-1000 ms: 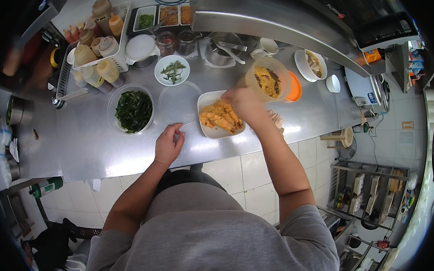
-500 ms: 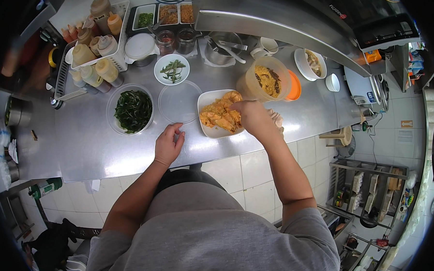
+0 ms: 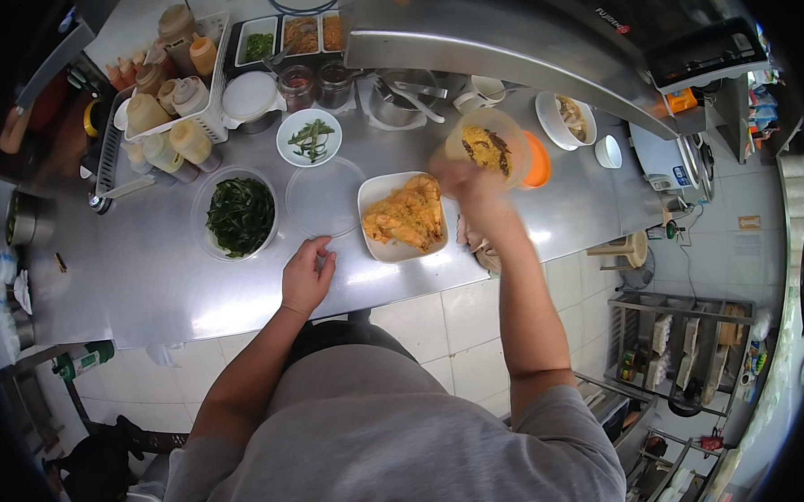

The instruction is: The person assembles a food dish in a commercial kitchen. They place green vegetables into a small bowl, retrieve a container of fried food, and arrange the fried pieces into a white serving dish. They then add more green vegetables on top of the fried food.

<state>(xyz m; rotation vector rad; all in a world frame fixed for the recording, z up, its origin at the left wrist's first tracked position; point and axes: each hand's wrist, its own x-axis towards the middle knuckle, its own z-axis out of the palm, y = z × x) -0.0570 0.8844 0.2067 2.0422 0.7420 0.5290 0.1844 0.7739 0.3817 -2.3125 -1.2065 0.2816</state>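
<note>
My right hand (image 3: 476, 193), smeared by motion, is at the near side of a tall translucent plastic tub (image 3: 524, 158). Yellow crumbs (image 3: 485, 149) with dark pieces lie in the tub; the fingers are too blurred to read. Just left of that hand stands a white square dish (image 3: 387, 254) holding orange, crumb-coated pieces that look like large prawns (image 3: 405, 213). My left hand (image 3: 308, 276) rests by the counter's front edge, its fingers loosely bent, the thumb apart, nothing in it. Beyond it lies a clear round lid (image 3: 323, 198).
A bowl of dark green leaves (image 3: 240, 215) stands left, a small bowl of green pieces (image 3: 309, 139) behind it. Sauce bottles (image 3: 166, 151) crowd a white basket (image 3: 213, 108). A metal pot (image 3: 396, 107), an orange lid (image 3: 537, 160) and a crumpled cloth (image 3: 484, 255) lie around the tub.
My right hand has moved from over the prawns in the dish, away and slightly right, to the tub. The left hand stays in place; the whole view has shifted slightly.
</note>
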